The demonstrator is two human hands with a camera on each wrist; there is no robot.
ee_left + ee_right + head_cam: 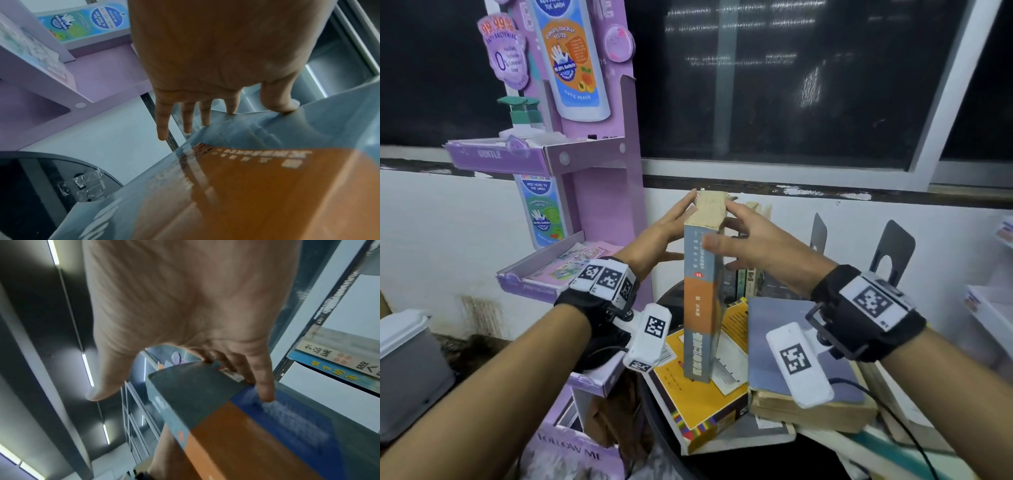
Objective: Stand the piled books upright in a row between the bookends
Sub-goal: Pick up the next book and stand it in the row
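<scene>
- Head view, far left: purple cardboard display stand (599, 178) with a pump bottle (524, 114) on its shelf, close beside the working area; a wide swing could clip it.
- Left hand (654, 236): fingers straight, pressed flat against the left cover of the grey-and-orange book (703, 301); left wrist view shows fingertips (186, 128) on the cover, none curled round it.
- Grey-and-orange book: upright, spine toward the person, foot resting on the yellow book (709, 387) of the pile, not yet in the row.
- Right hand (753, 245): fingers extended along the right cover, thumb free of the spine; flat press, no wrap.
- Step judged: one book squared between both palms, ready for carrying.
- Next move likely calls for lifting it up and back-right, over the pile, to the standing books (751, 274).
- Pale blue book (791, 346): lying flat, still to be stood.
- Bookends (890, 253): dark metal, behind right; how much gap remains there cannot be told.
</scene>
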